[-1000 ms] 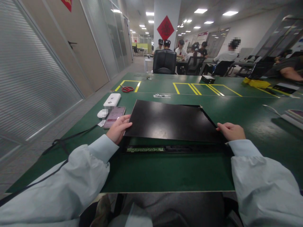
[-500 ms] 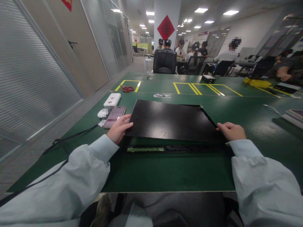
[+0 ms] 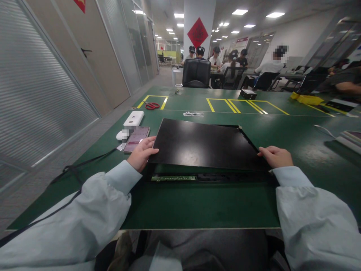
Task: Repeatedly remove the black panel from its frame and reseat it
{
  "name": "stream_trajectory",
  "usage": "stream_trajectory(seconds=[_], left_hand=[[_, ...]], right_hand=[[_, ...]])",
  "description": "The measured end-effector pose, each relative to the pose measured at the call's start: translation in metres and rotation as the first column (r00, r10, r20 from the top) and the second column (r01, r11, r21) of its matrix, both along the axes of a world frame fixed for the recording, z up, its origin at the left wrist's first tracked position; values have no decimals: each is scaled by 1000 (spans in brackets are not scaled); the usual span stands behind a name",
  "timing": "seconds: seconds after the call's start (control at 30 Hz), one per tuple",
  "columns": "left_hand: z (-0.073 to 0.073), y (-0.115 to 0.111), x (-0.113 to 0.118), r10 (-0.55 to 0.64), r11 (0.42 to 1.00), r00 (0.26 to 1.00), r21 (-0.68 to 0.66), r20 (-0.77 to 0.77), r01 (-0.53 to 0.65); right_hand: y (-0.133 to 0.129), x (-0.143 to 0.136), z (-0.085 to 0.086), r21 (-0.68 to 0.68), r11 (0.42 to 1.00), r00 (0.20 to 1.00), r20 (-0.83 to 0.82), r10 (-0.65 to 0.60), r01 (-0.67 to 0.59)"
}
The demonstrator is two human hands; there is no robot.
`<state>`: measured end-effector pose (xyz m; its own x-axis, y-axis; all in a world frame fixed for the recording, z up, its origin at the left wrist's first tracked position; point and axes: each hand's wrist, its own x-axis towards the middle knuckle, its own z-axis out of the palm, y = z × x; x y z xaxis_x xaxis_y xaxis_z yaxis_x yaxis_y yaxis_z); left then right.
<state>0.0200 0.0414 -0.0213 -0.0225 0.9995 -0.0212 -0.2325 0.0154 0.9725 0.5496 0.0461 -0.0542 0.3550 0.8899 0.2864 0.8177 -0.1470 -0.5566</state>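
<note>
A glossy black flat panel (image 3: 203, 145), which looks like a display screen, is held slightly tilted with its left side raised. My left hand (image 3: 143, 152) grips its left edge, thumb on top and fingers underneath. At the right edge, my right hand (image 3: 276, 156) is closed with thumb and forefinger pinched together; whether the frame is also in that pinch is hidden. Beneath the panel lies a black frame (image 3: 234, 177), mostly covered. A narrow green circuit board strip (image 3: 173, 178) shows along the frame's near side.
Left of the panel are a phone (image 3: 137, 139), a white power bank (image 3: 134, 119) and a black cable (image 3: 93, 160). Red-handled scissors (image 3: 152, 106) and a small clear packet (image 3: 193, 114) lie farther back on the green table (image 3: 208, 207). People (image 3: 216, 58) sit beyond it.
Both my hands and the panel stay almost still. At the far right, another person's arm has shifted and the hand has drawn out of sight.
</note>
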Motion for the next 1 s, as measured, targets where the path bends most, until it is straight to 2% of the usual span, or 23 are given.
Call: stream_trajectory(seconds=[0.23, 0.57, 0.83, 1.0], left_hand=[[1, 0, 1, -10, 1000, 1000, 7, -9, 10], [-7, 3, -5, -44, 998, 999, 43, -27, 45], [-3, 2, -2, -43, 998, 998, 34, -51, 45], [-2, 1, -2, -50, 998, 997, 47, -53, 53]], right_hand=[[-3, -8, 5, -2, 1000, 1000, 3, -12, 12], [-8, -23, 11, 29, 998, 998, -16, -58, 58], [-6, -16, 10, -10, 997, 996, -48, -74, 73], [-7, -17, 7, 23, 996, 995, -51, -85, 86]])
